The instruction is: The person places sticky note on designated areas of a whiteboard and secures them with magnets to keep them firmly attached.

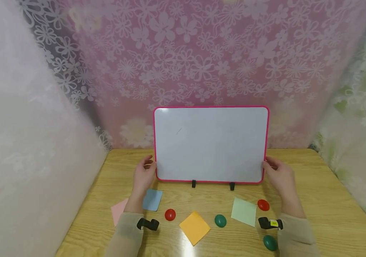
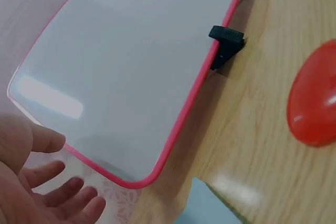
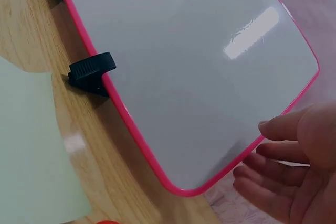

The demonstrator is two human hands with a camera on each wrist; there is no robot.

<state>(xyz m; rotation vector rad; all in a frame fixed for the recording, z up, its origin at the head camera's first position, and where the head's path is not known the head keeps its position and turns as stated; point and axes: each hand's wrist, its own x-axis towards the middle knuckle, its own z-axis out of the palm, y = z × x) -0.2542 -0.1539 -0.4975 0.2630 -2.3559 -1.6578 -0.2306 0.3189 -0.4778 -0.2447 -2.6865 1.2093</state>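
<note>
Upright on two small black clip feet (image 1: 193, 184) at the back of the desk (image 1: 324, 200), the pink-framed whiteboard (image 1: 211, 144) could tip if the left hand (image 1: 144, 175) or right hand (image 1: 279, 175), both loosely spread at its edges, nudges it.

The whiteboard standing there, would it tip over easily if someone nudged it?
Probably yes: the whiteboard stands upright on only two small black clip feet, so a push from the front might topple it. It looks thin, rigid and likely light. Its glossy face seems slippery.
</note>
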